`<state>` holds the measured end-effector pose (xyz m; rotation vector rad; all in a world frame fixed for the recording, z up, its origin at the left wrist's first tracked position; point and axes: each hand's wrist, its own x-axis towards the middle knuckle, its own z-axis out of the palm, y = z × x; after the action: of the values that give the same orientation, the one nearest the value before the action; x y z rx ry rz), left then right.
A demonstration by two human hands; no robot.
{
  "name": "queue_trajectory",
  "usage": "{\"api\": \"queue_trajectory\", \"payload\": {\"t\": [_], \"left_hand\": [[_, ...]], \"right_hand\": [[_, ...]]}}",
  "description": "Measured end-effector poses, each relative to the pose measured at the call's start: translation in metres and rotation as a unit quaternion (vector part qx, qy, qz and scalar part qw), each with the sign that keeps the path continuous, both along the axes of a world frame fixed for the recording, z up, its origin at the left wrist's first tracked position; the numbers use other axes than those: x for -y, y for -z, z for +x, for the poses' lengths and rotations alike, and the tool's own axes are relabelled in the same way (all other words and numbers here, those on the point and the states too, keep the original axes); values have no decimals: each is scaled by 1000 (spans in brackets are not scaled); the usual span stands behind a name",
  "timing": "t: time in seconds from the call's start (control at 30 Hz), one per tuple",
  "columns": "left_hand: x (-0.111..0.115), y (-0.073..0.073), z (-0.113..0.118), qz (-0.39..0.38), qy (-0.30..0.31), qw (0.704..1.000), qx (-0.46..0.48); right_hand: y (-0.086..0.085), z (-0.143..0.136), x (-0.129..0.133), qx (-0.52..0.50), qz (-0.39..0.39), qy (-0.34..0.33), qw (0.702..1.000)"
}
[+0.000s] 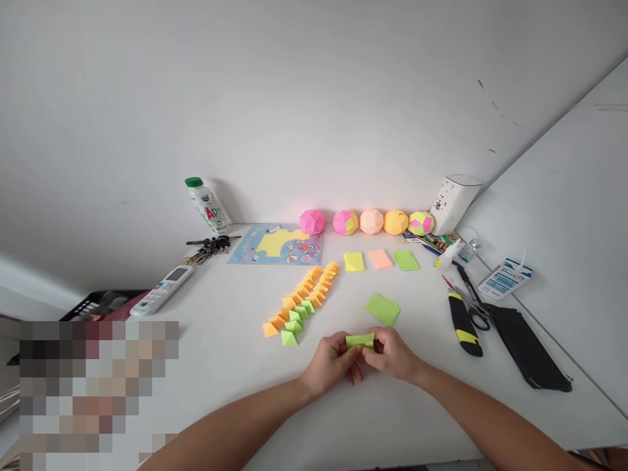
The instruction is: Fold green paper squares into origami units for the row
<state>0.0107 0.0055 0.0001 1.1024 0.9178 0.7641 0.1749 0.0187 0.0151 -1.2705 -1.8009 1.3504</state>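
A small folded green paper (360, 341) is held up between both hands near the table's front. My left hand (330, 364) pinches its left end with thumb and fingers. At the right end, my right hand (392, 355) grips it the same way. Just beyond the hands lies a loose stack of green paper sheets (383, 308). To the left, folded orange paper pieces (314, 280) stand in two slanting rows, with folded green pieces (296, 323) at their near end. Yellow (354, 261), peach (380, 259) and green (407, 260) sticky-note pads lie farther back.
Several paper balls (371, 222) line the wall beside a blue printed sheet (275, 245). At left are a bottle (209, 206), keys (213, 245) and a remote (161, 291). Glue (447, 256), scissors (478, 318), a cutter (464, 324) and a black pouch (530, 347) lie right.
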Motion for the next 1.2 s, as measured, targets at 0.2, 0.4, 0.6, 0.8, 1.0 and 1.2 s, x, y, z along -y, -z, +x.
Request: {"api": "queue_trajectory", "payload": {"t": [0.2, 0.4, 0.6, 0.8, 1.0, 1.2], "left_hand": [[-2, -2, 0, -6, 29, 999, -14], [-2, -5, -1, -29, 11, 1000, -3], [-4, -6, -1, -40, -4, 999, 21], [-5, -4, -2, -34, 4, 999, 23], [-3, -2, -3, -14, 40, 999, 7], [-4, -5, -4, -10, 63, 998, 5]], "right_hand": [[-7, -2, 2, -34, -6, -22, 999], [-5, 5, -5, -1, 28, 0, 1000], [-5, 11, -12, -5, 15, 9, 1000], [-5, 7, -8, -66, -35, -35, 997], [-10, 2, -3, -96, -52, -56, 992], [-12, 4, -3, -78, -54, -56, 994]]}}
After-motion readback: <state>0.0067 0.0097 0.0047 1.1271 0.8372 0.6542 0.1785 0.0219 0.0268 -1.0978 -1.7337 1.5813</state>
